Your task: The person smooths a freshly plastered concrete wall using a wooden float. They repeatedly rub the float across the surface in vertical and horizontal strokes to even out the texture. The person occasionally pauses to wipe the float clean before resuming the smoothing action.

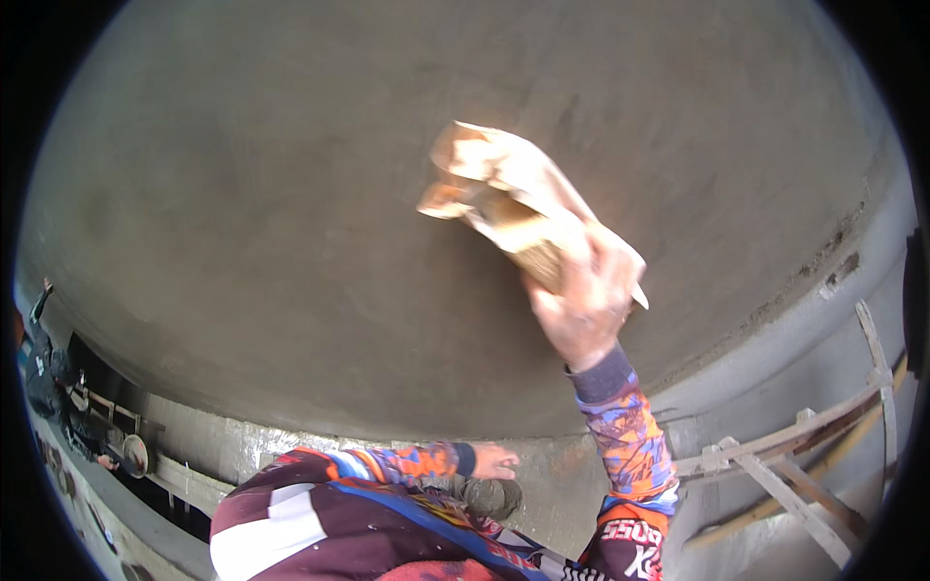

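My right hand point(586, 295) is raised against a broad grey plastered wall point(291, 223). Its fingers are closed round a crumpled sheet of tan paper point(494, 160), which flares out past the fingertips to the upper left. Within the folds a yellowish-brown patch shows; whether it is the paper's inner side or another thing, I cannot tell. Low in front of my body, my left hand point(494, 462) has its fingers stretched out and holds nothing. Just below it is a round, dark-rimmed container point(492, 496), partly hidden by my clothing.
At the far left a person in dark clothes point(48, 373) has one arm up to the wall, near a round pan point(136, 455). Wooden framing point(775, 445) with slanted struts stands at the lower right. A rough ledge point(765, 339) runs along the wall's right edge.
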Motion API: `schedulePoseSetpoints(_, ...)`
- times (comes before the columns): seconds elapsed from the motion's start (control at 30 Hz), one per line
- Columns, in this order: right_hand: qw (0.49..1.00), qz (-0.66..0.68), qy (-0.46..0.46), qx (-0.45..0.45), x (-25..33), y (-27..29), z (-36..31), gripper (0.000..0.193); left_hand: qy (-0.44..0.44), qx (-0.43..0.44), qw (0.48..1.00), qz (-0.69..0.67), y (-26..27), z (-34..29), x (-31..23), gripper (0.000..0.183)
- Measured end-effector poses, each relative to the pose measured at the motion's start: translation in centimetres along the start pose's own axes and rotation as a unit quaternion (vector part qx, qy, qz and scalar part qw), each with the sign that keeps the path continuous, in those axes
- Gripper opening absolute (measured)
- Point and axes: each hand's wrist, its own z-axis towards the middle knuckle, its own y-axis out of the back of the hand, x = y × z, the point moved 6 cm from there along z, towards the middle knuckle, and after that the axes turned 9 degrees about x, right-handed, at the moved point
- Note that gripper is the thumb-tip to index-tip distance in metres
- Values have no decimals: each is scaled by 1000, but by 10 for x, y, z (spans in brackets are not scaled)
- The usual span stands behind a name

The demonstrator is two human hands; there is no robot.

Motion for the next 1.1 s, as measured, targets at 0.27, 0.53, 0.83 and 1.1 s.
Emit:
schedulePoseSetpoints(0.27, 954, 120, -188, -200, -114, 89, 87, 56, 55, 28, 997, 39, 5, -63, 62, 51)
schedulePoseSetpoints(0.53, 999, 4, -5, -53, 11, -1, 30, 66, 28, 38, 999, -17, 14, -46, 37, 56)
schedulePoseSetpoints(0.83, 957, -6, -173, -231, -100, 109, 139, 59, -20, -6, 1000, 3, 62, -73, -22, 48)
schedulePoseSetpoints(1.1, 991, -10, 23, -133, -53, 56, 51, 75, -69, -118, 990, -20, 101, -104, -127, 41)
